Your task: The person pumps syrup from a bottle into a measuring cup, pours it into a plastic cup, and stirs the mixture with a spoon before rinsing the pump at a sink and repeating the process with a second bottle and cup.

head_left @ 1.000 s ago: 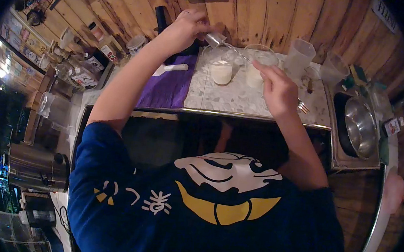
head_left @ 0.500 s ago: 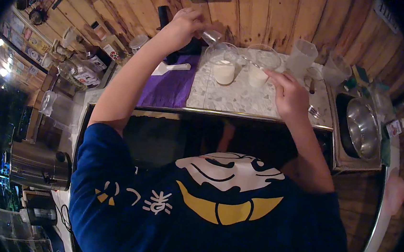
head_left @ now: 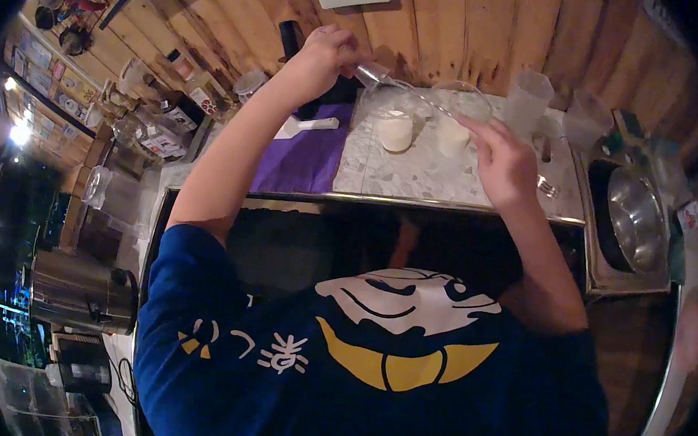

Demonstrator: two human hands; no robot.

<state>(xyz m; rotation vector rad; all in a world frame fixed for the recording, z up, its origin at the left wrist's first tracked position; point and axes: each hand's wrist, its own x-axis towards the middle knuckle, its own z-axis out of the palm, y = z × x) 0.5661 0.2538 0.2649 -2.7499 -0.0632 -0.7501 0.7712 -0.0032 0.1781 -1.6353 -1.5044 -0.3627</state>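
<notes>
High at the back of the counter, my left hand (head_left: 325,60) is closed on a small clear measuring cup (head_left: 371,74), tipped to the right. A long thin metal spoon (head_left: 432,101) is pinched in my right hand (head_left: 505,163), its far end reaching to the mouth of the small cup. Below them stand two clear plastic cups with creamy white contents, the left cup (head_left: 395,132) under the small cup and the right cup (head_left: 454,137) just beside my right fingertips.
A white-handled utensil (head_left: 311,126) lies on a purple cloth (head_left: 300,164) at left. Clear pitchers (head_left: 529,99) stand at the back right, with a fork (head_left: 547,185) nearer. A steel sink (head_left: 635,218) is at far right, bottles (head_left: 157,131) at left.
The spoon's far end has come up and left to the small cup's mouth. The small cup still tilts over the left cup; the whole view has shifted slightly.
</notes>
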